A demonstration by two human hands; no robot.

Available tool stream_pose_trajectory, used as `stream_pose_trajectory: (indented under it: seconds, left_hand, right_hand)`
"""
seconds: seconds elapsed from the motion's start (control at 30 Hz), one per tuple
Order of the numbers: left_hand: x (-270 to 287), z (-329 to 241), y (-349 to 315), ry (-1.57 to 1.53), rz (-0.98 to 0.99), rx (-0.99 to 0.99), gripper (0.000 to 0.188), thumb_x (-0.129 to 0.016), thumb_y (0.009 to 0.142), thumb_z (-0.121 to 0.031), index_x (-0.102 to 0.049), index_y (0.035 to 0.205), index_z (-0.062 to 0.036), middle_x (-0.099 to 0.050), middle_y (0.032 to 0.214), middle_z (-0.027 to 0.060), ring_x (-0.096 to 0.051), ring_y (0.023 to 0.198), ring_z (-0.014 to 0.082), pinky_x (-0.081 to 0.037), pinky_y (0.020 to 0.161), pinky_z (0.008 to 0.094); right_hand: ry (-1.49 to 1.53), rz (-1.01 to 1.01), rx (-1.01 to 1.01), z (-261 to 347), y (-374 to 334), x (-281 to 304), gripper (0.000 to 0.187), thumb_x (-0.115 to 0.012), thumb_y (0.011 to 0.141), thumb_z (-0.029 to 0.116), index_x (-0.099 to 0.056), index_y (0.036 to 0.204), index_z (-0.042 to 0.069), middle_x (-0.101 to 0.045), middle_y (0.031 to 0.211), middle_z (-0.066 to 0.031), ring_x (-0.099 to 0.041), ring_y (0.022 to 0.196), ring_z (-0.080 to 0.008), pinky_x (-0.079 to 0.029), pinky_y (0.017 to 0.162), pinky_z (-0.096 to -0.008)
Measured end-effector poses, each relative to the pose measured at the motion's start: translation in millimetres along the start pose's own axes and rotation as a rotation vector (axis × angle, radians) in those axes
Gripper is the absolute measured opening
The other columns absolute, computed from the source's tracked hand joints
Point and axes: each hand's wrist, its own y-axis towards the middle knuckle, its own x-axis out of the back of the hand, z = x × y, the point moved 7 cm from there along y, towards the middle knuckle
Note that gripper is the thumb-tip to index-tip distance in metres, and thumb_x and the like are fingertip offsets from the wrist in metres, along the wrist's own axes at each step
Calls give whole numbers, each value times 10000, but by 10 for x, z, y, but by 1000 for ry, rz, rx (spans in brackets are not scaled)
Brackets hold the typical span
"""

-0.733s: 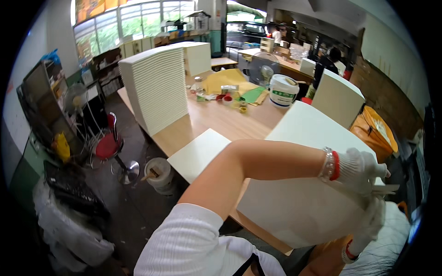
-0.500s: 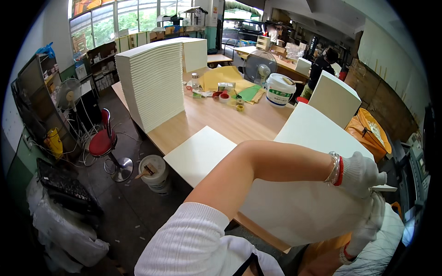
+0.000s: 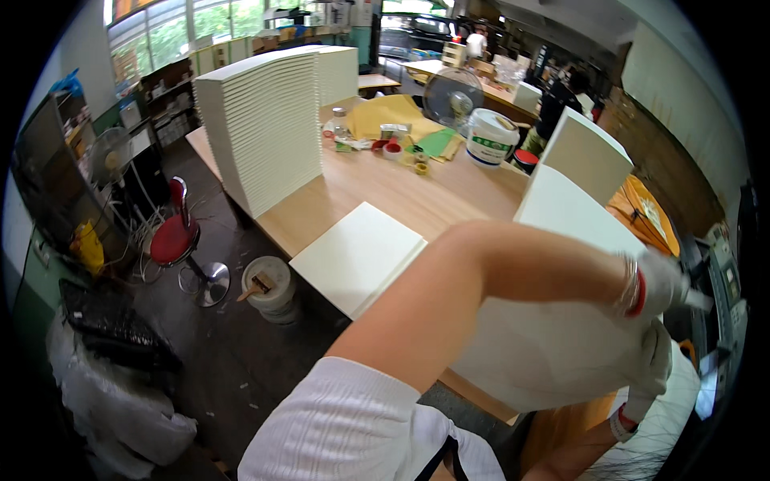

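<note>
My left hand, in a whitish glove, reaches far right with the bare forearm across the view. It is closed on a pale flat strip that sticks out past the fingers; motion blurs it. Below, my gloved right hand lies at the right edge of a large white stack. Its fingers look bent together; what they hold is hidden. My left arm covers the middle of this stack, whose lit top face shows behind the arm. Left of the arm, a square cream slab lies on the wooden table.
A tall ridged white stack stands at the table's left, and another pale stack at the right. Tape rolls, yellow sheets, a white bucket and a fan are further back. A red stool and a brush-topped bucket stand left.
My left hand has moved right and slightly up with the pale strip, away from my right hand. The whole view has shifted a little, and more of the cream slab's right edge shows.
</note>
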Motion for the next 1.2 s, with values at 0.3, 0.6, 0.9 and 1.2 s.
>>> stream_pose_trajectory:
  seconds: [0.3, 0.6, 0.9, 1.2]
  left_hand:
    - [1847, 1859, -1101, -615, -1144, -57, 302, -622, 883, -129, -616, 1171, -36, -668, 972, 108, -653, 841, 236, -562, 700, 346]
    - [2427, 3260, -2847, -501, -1483, 875, 339, -719, 879, -231, -649, 1093, 24, -687, 965, 105, -667, 793, 183, -564, 661, 332]
    - [1466, 1565, -3190, -183, -1435, 464, 501, -628, 865, 57, -566, 1357, -17, -674, 1006, 86, -597, 737, 115, -513, 645, 237]
    - [-449, 2142, -3737, 29, -885, 618, 568, -687, 792, 12, -573, 1346, -35, -569, 1351, 221, -535, 1275, 421, -463, 1050, 462]
  right_hand:
    - [1445, -165, -483, 714, 528, 49, 381, -491, 1021, 303, -594, 1285, 48, -489, 1447, -137, -513, 1304, -296, -499, 989, -403]
    - [689, -64, 14, 2176, 1713, 381, 361, -745, 792, 143, -606, 1099, 13, -648, 1073, -168, -623, 1000, -364, -506, 878, -454]
    - [1475, -282, -267, 3443, 1616, -153, 686, -725, 894, 224, -393, 1431, -43, -551, 1348, -252, -573, 1223, -397, -472, 1030, -476]
    - [2680, 576, -1330, 5393, 211, -2128, 470, -571, 965, 167, -407, 1380, 18, -553, 1302, -144, -597, 1103, -267, -499, 960, -378]
